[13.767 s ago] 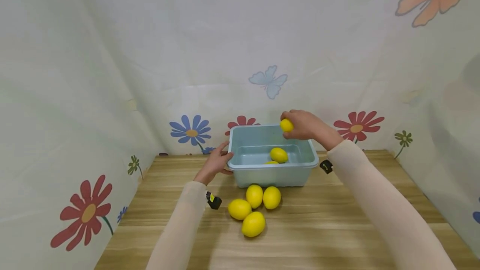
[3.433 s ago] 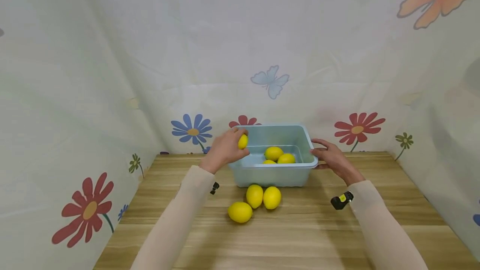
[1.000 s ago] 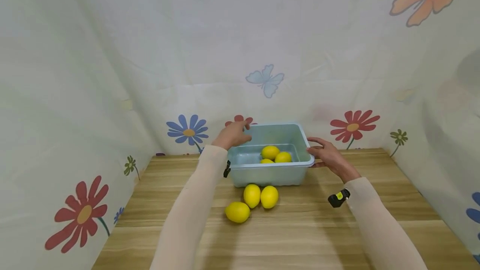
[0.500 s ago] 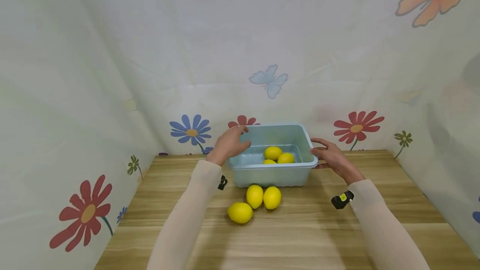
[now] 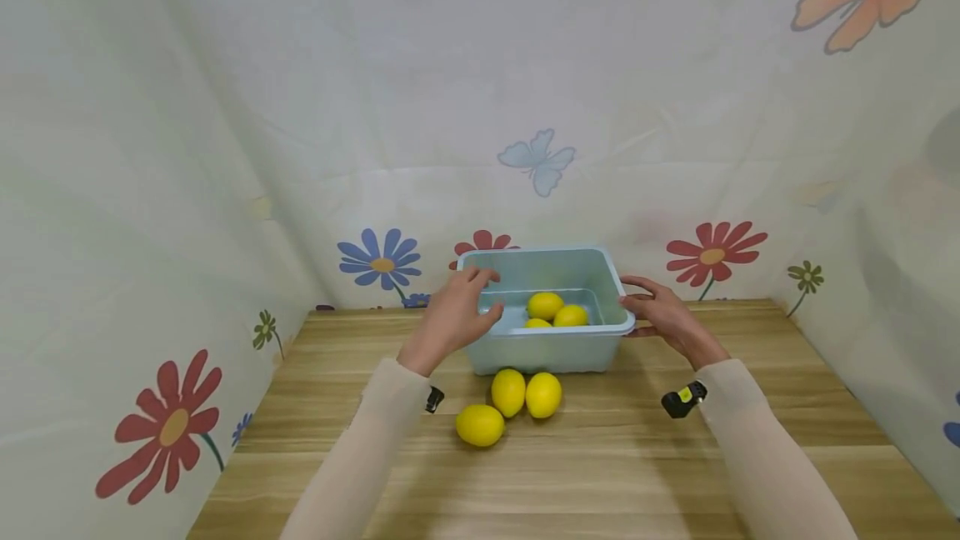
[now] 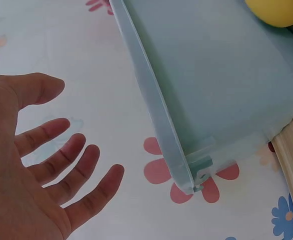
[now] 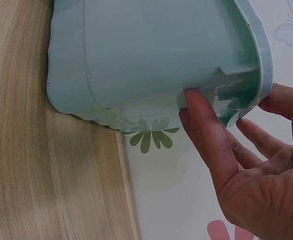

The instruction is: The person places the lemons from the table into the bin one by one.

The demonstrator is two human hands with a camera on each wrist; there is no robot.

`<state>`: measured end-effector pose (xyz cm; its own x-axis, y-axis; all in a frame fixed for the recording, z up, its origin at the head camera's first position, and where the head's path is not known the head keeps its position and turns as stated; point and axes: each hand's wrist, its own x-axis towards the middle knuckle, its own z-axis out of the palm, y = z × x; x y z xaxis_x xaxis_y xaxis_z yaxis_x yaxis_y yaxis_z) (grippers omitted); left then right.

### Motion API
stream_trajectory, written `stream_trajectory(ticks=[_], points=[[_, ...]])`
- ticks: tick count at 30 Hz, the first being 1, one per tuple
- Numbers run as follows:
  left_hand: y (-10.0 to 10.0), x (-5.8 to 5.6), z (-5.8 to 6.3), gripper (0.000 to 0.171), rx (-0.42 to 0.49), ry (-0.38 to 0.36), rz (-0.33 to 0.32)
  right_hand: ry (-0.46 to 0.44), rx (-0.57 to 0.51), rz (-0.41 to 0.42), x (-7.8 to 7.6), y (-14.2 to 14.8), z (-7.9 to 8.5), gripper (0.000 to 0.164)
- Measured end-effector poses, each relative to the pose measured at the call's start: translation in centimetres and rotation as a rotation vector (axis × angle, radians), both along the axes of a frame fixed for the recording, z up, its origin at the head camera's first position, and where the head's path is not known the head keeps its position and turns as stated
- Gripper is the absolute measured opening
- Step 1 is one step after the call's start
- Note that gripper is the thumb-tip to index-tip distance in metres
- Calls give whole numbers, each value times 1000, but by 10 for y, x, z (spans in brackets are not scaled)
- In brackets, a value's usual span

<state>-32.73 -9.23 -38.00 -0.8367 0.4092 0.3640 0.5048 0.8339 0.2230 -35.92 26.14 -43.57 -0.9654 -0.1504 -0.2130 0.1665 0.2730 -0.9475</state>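
Observation:
A pale blue plastic bin (image 5: 543, 352) stands on the table with three lemons (image 5: 545, 305) visible inside, one mostly hidden by the front wall. Over its left end my left hand (image 5: 453, 315) holds nothing, fingers spread and loosely bent; the left wrist view shows this hand (image 6: 46, 165) apart from the bin rim (image 6: 151, 95). At the right end, my right hand (image 5: 663, 319) grips the rim. In the right wrist view the thumb is at the rim, and other fingers (image 7: 209, 132) touch the outer wall. Three more lemons (image 5: 508, 392) lie on the table before the bin.
The wooden table (image 5: 600, 473) reaches back to a pale curtain (image 5: 637, 65) printed with flowers and butterflies. That curtain rises just behind the bin and along both sides. A small black device (image 5: 684, 399) is worn on each wrist.
Earlier my left hand held a lemon over the bin; now it is without it and has drawn back toward me. The right hand keeps its grip. Fewer lemons lie on the table than at first.

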Motion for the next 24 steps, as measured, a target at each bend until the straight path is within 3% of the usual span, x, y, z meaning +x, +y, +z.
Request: stream_trajectory(ticks=[6,14,24], points=[[-2,24,-9,33,36,84,-38,-6,-10,-7,0,-1,0,66],[-8,55,-29,27,25,132,-95,-24,-29,-3,2,-1,-4,64],[-23,76,-56,25,-8,115,-135,-11,-7,-7,0,-1,0,63]])
